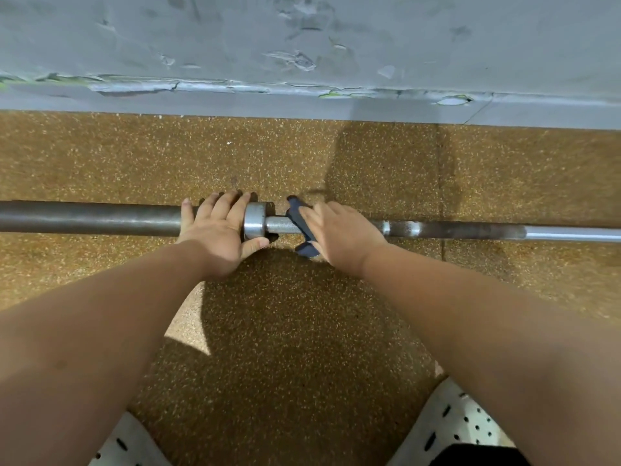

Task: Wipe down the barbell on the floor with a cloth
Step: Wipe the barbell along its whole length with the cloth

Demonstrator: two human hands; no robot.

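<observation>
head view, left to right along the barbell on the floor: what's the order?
thick dark metal sleeve → left hand → round silver collar → knurled silver shaft section → dark blue cloth → right hand → dark worn shaft stretch → shiny silver shaft end

Speckled tan rubber floor (302, 331) meets grey wall (302, 35), paint peeling along base; shadows on floor.

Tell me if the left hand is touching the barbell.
Touching. The head view shows the left hand laid across the barbell beside its collar, fingers flat over it.
</observation>
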